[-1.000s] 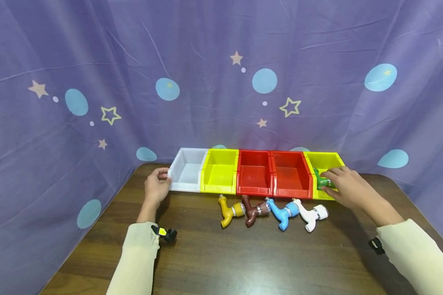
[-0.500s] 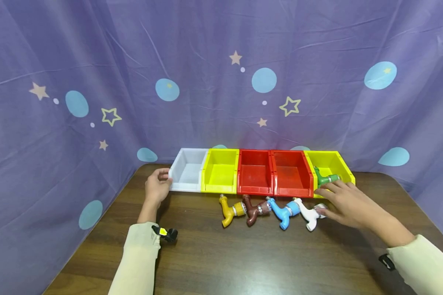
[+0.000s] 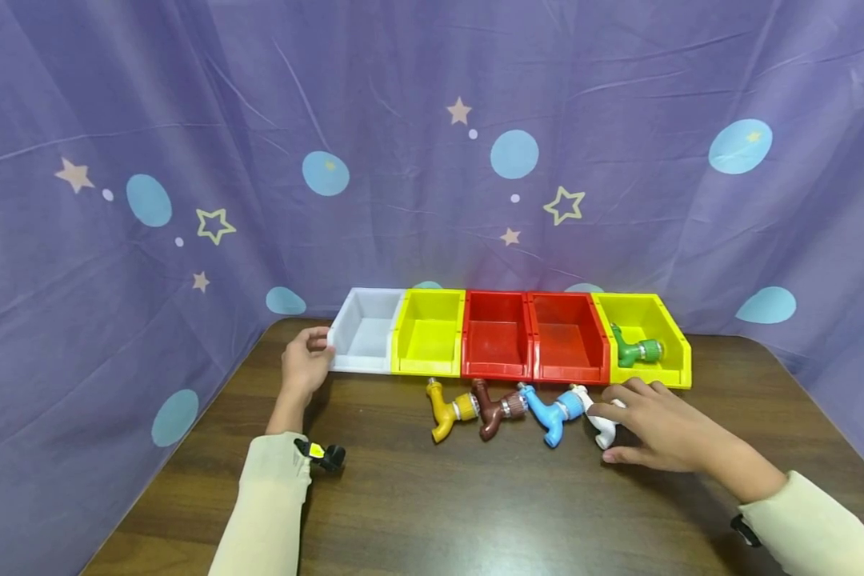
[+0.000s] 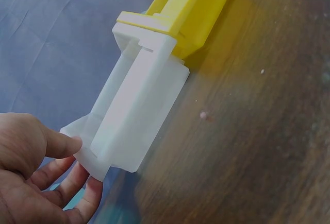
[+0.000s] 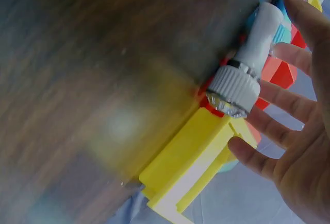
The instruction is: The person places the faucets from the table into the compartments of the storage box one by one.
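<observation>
My left hand point(image 3: 306, 366) holds the left wall of the white bin point(image 3: 367, 332); in the left wrist view the thumb lies on the rim with the fingers outside. Over the white tap point(image 3: 605, 432) my right hand point(image 3: 666, 428) spreads its fingers, partly covering it; the right wrist view shows the ridged knob point(image 5: 234, 87) beside the fingers, not gripped. A green tap point(image 3: 637, 352) lies inside the right-hand yellow bin point(image 3: 673, 372). Left of the white tap lie a blue tap point(image 3: 553, 414), a brown tap point(image 3: 497, 412) and a yellow tap point(image 3: 446, 414).
Between the white bin and the right-hand yellow bin stand another yellow bin point(image 3: 430, 340) and two red bins, one left point(image 3: 498, 340) and one right point(image 3: 565, 340). The row sits on a wooden table point(image 3: 432, 504) before a purple patterned curtain point(image 3: 403, 160).
My right hand has let go of the green tap, left it in the yellow bin, and moved forward-left toward me over the white tap. My left hand has stayed at the white bin.
</observation>
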